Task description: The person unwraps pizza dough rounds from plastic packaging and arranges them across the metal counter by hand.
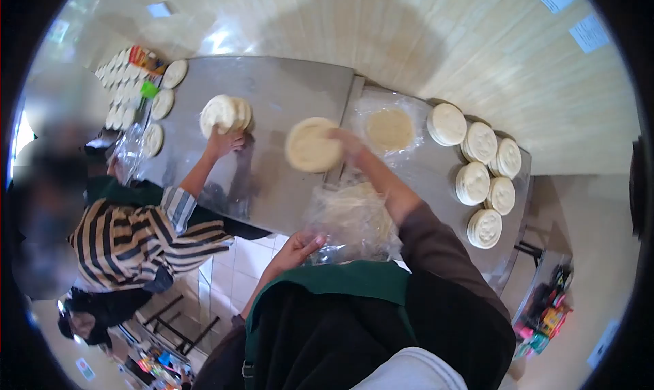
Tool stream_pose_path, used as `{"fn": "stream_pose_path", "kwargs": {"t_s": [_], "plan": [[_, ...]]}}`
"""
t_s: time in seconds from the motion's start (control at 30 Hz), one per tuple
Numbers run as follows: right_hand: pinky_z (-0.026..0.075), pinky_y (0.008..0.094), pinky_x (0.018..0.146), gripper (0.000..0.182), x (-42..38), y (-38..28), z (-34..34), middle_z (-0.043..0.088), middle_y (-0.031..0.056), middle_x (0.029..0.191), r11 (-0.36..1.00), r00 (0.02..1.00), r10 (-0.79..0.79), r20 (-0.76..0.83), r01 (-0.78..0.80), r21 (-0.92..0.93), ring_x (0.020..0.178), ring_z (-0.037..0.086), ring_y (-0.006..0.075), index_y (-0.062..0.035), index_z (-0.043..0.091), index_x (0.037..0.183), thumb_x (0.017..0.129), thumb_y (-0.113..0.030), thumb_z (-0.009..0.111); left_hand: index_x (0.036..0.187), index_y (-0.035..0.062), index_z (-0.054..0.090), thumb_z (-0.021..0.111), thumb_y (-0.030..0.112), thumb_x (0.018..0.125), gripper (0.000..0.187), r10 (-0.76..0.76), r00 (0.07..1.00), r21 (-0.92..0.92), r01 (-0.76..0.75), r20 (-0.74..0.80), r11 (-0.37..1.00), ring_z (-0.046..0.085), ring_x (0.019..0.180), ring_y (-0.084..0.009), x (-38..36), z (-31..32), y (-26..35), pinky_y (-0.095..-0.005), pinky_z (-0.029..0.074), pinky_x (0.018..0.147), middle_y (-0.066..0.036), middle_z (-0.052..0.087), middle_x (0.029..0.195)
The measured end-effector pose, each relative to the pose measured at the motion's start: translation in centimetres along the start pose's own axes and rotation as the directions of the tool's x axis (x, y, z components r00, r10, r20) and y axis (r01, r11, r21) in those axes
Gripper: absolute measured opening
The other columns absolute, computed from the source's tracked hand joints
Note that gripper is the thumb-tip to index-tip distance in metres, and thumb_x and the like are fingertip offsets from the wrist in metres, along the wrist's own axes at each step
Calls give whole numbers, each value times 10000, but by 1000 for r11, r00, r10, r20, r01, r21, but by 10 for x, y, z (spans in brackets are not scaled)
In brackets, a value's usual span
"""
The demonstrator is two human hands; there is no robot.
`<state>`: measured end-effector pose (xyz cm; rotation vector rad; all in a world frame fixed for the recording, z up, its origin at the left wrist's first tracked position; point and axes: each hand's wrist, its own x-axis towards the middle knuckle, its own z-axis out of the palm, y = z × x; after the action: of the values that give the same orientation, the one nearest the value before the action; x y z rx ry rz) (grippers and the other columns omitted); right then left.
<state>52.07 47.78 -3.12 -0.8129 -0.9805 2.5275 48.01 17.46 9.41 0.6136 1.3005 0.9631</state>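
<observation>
My right hand (346, 146), blurred by motion, grips the right edge of a round, pale flatbread (313, 147) above the metal table. Close to my body, my left hand (298, 249) pinches the edge of a clear plastic bag (354, 220) with its thumb on top. Pale, flat pieces show through the crumpled plastic. Beyond my right hand, another flatbread (390, 130) lies on a clear plastic sheet, looking darker and yellower than the one I hold.
Several stacks of flatbreads (472, 183) stand on the right table. On the left, a co-worker's hand (223, 141) touches a leaning flatbread stack (221, 115). More flatbreads (162, 104) line the left end of the metal table (272, 83), beside wrapped packs (125, 83).
</observation>
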Motion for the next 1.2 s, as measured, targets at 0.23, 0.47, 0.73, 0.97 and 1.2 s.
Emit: {"fn": "stream_pose_path", "kwargs": {"t_s": [0.23,0.47,0.73,0.97,1.2], "plan": [[471,426,916,616,81,4,52,618,183,1142,722,962,-124,-242,-80,-688,1052,602,284,26,595,1166,806,-470,663,1154,44,601,611,253,949,293,-77,979,-190,40,-190,981,560,997,-118,-2,-5,-40,-292,432,878,-3,632,1047],[413,395,985,514,-22,-49,-161,583,115,1220,901,720,-417,-555,246,-358,1125,534,251,-61,567,1224,932,-478,495,1199,38,583,607,255,950,331,-87,984,-229,50,-157,972,557,1058,-130,14,11,-19,-295,427,921,-28,626,1132],[504,403,805,434,-83,-46,-376,646,65,1111,662,609,-160,-777,650,373,969,609,248,-91,582,1193,931,-431,517,1269,56,564,582,252,961,365,-104,990,-378,60,-96,924,556,1104,-128,25,34,46,-299,426,959,-21,618,1204],[514,421,812,494,-49,-79,-390,644,107,1132,815,504,-14,-863,507,282,963,626,295,-55,578,1202,819,-346,691,1324,59,517,563,299,972,429,-242,969,-155,246,44,957,495,1184,-130,22,61,78,-299,351,1037,-28,582,1253],[525,448,785,619,-53,-96,-337,677,135,1031,923,287,-267,-920,352,-158,815,646,324,-5,554,1229,740,-327,753,1350,28,467,566,306,968,482,-131,983,-153,150,130,977,476,1207,-164,48,56,51,-320,346,1039,-57,543,1295]]}}
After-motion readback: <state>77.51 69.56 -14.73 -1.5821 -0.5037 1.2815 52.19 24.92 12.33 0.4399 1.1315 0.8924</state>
